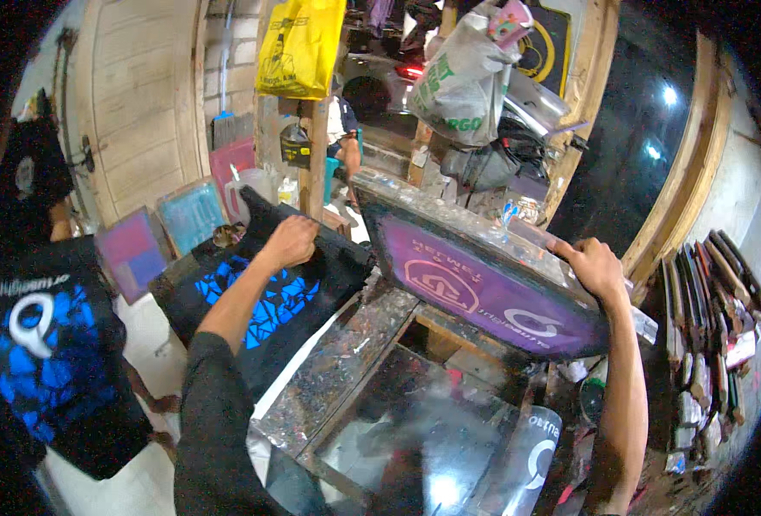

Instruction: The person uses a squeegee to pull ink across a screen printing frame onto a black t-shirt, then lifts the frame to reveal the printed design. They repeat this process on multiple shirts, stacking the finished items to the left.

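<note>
My left hand (291, 242) is closed on the upper edge of a black T-shirt (346, 268) with a blue shard-like print (286, 301). The shirt lies at an angle left of the work table. On the right, my right hand (592, 267) grips the top edge of a screen-printing frame (483, 288). Purple mesh with pale lettering and an orange emblem fills that frame, which is tilted up over the table. Below it is a glossy glass-like surface (397, 430) reflecting a bright light. A curled clear sheet with a white logo (539, 456) rests at its right side.
Another printed black shirt (53, 370) hangs or lies at the far left. Smaller screens (191, 215) lean near the door (144, 103). Stacked wooden frames or squeegees (707, 327) line the right wall. A yellow bag (301, 47) and a whitish plastic bag (462, 77) hang ahead; a person (346, 138) sits beyond.
</note>
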Motion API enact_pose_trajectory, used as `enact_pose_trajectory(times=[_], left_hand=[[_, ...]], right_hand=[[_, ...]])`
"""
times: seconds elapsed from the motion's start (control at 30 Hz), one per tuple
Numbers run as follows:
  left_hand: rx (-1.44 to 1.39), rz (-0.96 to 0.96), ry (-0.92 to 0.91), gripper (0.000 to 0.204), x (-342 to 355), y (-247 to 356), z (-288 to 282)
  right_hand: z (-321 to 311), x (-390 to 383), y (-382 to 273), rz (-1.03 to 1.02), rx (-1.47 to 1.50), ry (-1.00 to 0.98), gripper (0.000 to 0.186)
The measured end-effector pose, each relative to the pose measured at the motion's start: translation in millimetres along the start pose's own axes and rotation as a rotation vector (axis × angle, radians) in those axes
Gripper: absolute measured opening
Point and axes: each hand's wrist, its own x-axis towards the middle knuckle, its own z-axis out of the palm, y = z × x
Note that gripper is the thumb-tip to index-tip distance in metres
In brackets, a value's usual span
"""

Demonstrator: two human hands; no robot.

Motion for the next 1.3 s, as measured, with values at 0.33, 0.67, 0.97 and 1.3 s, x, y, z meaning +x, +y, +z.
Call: enact_pose_trajectory(times=[0.33,0.67,0.97,1.3], left_hand=[[0.482,0.204,0.147,0.019,-130,27,-412],[-0.327,0.083,0.241,0.033,-18,251,-179],[-0.652,0.124,-0.04,0.047,56,522,51],[-0.92,0.304,-0.032,0.038,-54,445,-159]], right_hand=[[5,3,7,-0.062,0.049,0.102,0.087],[8,-41,6,-0.09,0.084,0.047,0.086],[4,-58,4,-0.094,0.131,0.029,0.083],[9,25,16,-0.166,0.155,0.012,0.063]])
